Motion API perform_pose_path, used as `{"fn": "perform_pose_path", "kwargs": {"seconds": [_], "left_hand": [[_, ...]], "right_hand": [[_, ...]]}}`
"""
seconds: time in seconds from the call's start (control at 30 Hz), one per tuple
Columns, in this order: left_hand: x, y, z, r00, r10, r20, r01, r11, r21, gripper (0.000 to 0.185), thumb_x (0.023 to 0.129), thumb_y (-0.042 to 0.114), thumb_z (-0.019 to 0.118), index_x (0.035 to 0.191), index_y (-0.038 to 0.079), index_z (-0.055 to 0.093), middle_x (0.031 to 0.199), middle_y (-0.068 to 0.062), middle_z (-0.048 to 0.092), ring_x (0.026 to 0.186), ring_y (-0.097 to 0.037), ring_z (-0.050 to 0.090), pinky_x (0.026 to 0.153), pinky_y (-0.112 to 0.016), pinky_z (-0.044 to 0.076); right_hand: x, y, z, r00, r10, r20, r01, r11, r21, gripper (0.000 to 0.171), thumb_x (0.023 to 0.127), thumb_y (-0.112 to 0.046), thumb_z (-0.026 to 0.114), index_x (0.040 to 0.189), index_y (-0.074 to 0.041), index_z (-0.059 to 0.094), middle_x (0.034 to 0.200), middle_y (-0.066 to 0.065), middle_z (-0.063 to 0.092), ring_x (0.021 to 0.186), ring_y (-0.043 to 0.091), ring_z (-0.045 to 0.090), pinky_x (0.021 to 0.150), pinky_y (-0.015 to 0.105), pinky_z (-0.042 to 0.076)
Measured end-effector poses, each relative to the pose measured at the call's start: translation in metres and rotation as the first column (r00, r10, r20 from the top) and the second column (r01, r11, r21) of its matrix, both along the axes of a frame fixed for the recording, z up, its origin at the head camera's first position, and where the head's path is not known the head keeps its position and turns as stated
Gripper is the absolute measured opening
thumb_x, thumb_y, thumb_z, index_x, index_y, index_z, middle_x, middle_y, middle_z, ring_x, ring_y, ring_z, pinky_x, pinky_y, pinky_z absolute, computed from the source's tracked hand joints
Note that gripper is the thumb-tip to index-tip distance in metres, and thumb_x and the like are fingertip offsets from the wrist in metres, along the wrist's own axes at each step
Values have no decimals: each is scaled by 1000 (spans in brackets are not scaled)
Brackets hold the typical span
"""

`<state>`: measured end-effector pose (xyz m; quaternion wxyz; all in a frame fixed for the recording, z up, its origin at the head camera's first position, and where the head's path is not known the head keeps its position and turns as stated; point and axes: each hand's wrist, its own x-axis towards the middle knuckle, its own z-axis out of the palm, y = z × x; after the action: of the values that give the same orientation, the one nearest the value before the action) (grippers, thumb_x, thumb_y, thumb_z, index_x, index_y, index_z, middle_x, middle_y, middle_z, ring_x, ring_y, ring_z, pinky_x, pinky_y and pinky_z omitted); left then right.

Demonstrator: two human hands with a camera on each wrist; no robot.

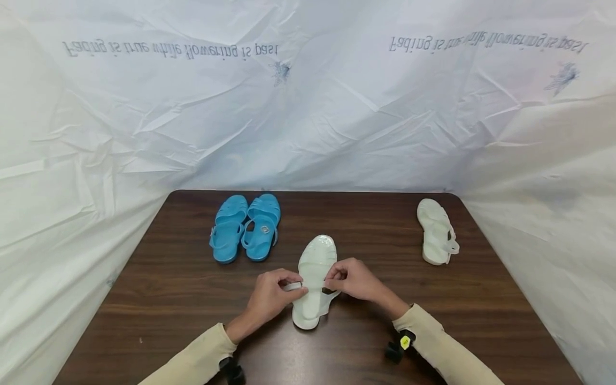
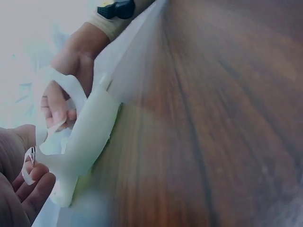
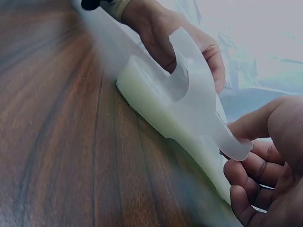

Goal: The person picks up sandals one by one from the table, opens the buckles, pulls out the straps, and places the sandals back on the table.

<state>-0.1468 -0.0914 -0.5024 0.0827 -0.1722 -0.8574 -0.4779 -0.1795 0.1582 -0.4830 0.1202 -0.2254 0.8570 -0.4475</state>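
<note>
A white sandal (image 1: 314, 272) lies on the table in front of me, toe pointing away. At its left edge my left hand (image 1: 274, 294) pinches a white strap (image 1: 292, 286) between thumb and fingers. A small metal buckle (image 2: 33, 155) shows on that strap by the fingertips in the left wrist view. On the sandal's other side, my right hand (image 1: 353, 279) has its thumb and fingers bent round the free end of another strap (image 3: 234, 146). The right wrist view shows this strap running up from the sandal's side.
A pair of blue sandals (image 1: 226, 240) stands side by side at the back left of the dark wooden table (image 1: 366, 224). A second white sandal (image 1: 435, 235) lies at the back right. Pale plastic sheeting (image 1: 308, 107) hangs behind and around the table.
</note>
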Motion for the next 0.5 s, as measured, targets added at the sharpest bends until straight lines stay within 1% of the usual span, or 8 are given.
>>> {"fn": "perform_pose_path", "kwargs": {"seconds": [0.1, 0.17, 0.3, 0.43, 0.5], "left_hand": [[-1, 1, 1, 1000, -8, -10, 8, 1000, -13, 18, 77, 23, 92, 89, 20, 79, 84, 12, 73, 72, -1, 62, 65, -22, 54], [-1, 1, 2, 1000, -6, -5, 6, 1000, -16, 18, 77, 22, 92, 89, 19, 79, 84, 11, 74, 73, -1, 63, 66, -22, 54], [-1, 1, 2, 1000, 7, 27, -7, 1000, -23, 17, 77, 22, 92, 89, 19, 79, 85, 11, 74, 74, -1, 64, 68, -22, 55], [0, 1, 3, 999, 4, 44, -2, 999, -35, 16, 79, 23, 91, 89, 19, 79, 85, 12, 74, 74, -1, 63, 68, -22, 55], [1, 1, 3, 999, -2, 45, 4, 999, -37, 16, 79, 24, 90, 90, 19, 79, 85, 11, 74, 75, -1, 63, 68, -22, 55]], "right_hand": [[-1, 3, 1, 1000, -6, 11, 6, 1000, -6, 8, 93, -14, 72, 85, -13, 75, 75, -4, 69, 60, 10, 60, 53, 28, 53], [-2, 3, 1, 1000, -14, 6, 14, 1000, -10, 9, 94, -14, 70, 86, -13, 75, 77, -4, 69, 64, 11, 60, 57, 27, 53], [-5, 0, 3, 999, -38, -3, 38, 999, -35, 14, 97, -17, 66, 90, -9, 76, 80, -1, 72, 72, 13, 64, 63, 26, 51], [-6, -7, 10, 999, -38, -20, 37, 998, -60, 25, 102, -25, 63, 94, -6, 76, 83, 6, 73, 77, 18, 66, 66, 25, 51], [-6, -11, 14, 999, -32, -26, 31, 998, -58, 30, 103, -32, 63, 96, -7, 77, 85, 7, 72, 77, 18, 66, 66, 26, 51]]}}
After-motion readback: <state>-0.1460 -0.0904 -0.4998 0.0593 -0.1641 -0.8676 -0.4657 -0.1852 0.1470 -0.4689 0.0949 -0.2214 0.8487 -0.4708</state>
